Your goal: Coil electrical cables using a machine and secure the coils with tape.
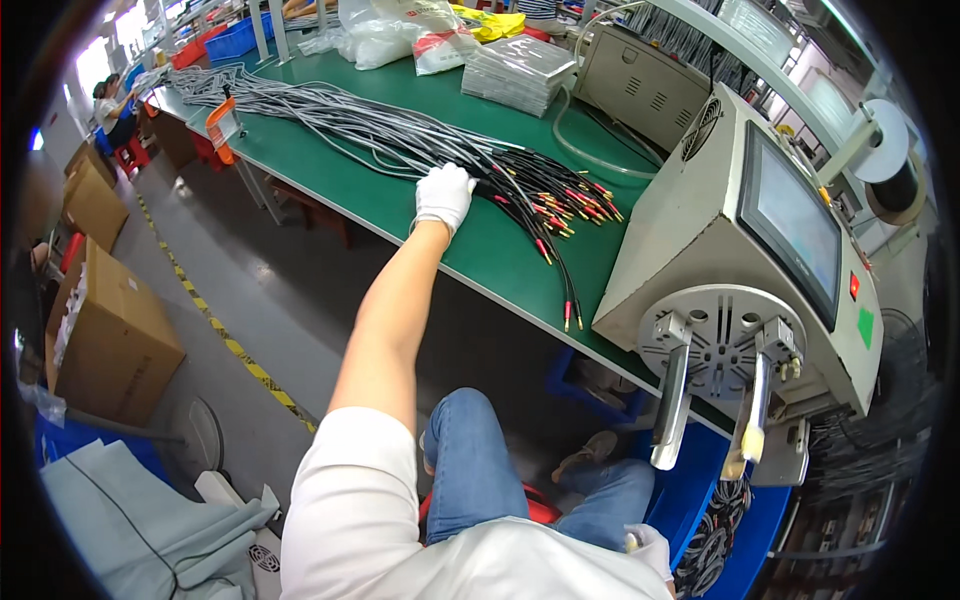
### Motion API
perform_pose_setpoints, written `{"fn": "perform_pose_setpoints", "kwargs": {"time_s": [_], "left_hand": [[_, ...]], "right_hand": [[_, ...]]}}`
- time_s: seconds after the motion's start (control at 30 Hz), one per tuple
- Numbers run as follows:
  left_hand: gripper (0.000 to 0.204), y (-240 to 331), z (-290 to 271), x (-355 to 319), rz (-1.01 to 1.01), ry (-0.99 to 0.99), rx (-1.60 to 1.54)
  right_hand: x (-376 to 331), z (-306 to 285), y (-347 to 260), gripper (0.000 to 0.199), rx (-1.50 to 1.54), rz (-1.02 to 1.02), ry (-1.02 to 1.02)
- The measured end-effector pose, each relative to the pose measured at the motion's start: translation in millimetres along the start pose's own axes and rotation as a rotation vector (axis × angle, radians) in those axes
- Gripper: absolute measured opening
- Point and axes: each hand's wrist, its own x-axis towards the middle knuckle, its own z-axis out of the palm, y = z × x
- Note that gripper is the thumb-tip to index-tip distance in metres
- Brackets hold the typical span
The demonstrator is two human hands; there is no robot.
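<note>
In the head view, the cables lie as a long grey bundle across the green worktop, and their black ends with red and gold-coloured connectors spread out toward the machine. The left hand, in a white glove, is on the near side of this bundle, just where the grey part becomes black. Its fingers are curled quite narrow over the cables, but I cannot tell whether they are closed around one, around several, or only resting there. The right hand, also gloved, is low beside the person's body, near the blue bin with the coiled cables. It is partly hidden, so I cannot tell if it holds something.

In my judgement, the step in hand is picking out a cable from the bundle. The next move seems to call for a firm grip on it and a slow pull, so that the neighbouring ends do not tangle. The disc of the machine carries two posts, and I see no cable wound around them.
</note>
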Motion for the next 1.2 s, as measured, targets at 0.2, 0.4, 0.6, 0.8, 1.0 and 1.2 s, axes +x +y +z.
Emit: {"fn": "perform_pose_setpoints", "kwargs": {"time_s": [0.2, 0.4, 0.6, 0.8, 1.0, 1.2], "left_hand": [[0.022, 12.3, -21.2, -40.1, 0.191, -0.049, -0.145], [0.023, 22.2, -6.7, 10.1, 0.057, 0.436, -0.188], [0.023, 62.6, -25.4, 56.1, 0.235, -0.511, 0.252], [0.022, 66.4, -37.8, 44.1, 0.532, -0.582, 0.454], [0.020, 60.9, -61.4, 42.6, 0.030, -0.134, 0.135], [0.020, 70.3, -138.4, 67.0, -0.122, 0.430, -0.225]], "right_hand": [[9.6, -4.6, 56.0, 0.015, 0.097, 0.058, -0.026], [32.8, -31.8, 45.0, 0.016, 0.035, 0.020, -0.016], [21.6, -26.7, 60.4, 0.010, -0.019, -0.313, 0.194], [11.8, 17.8, 103.1, 0.017, 0.225, 0.230, -0.031], [24.3, 2.8, 93.6, 0.017, 0.243, 0.062, 0.021], [24.3, 0.8, 95.8, 0.016, 0.215, -0.083, 0.134]]}}
